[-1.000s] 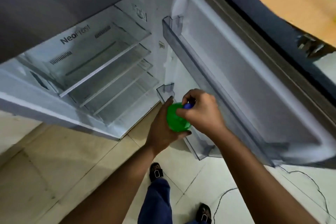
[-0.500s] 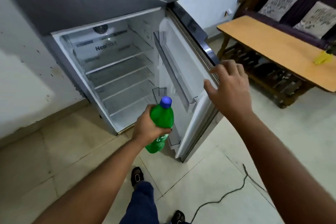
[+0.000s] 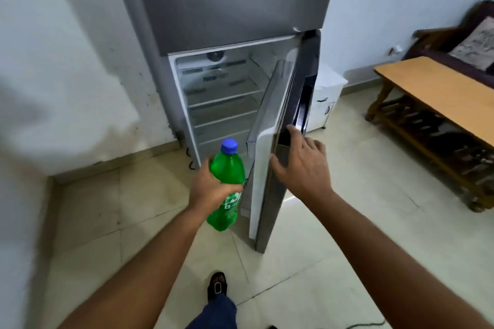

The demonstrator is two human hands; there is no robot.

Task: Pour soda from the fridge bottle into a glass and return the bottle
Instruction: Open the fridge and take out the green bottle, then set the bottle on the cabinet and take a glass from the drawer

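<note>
My left hand [image 3: 211, 187] grips a green soda bottle [image 3: 227, 168] with a blue cap, held upright in front of the grey fridge [image 3: 230, 8]. The lower compartment stands open, with bare white shelves [image 3: 224, 104] inside. The lower fridge door [image 3: 270, 157] is swung most of the way toward the cabinet. My right hand [image 3: 302, 165] lies flat against that door's outer edge, fingers spread, holding nothing. No glass shows in the view.
A wooden table [image 3: 438, 93] stands to the right, with a dark sofa and a cushion [image 3: 475, 43] behind it. A small white cabinet [image 3: 326, 99] sits behind the door. White walls close off the left. My foot [image 3: 217, 286] rests on the tiled floor.
I have stepped back from the fridge with the bottle in my left hand. My right hand left the bottle cap, went to the door edge, and the door has swung further shut.
</note>
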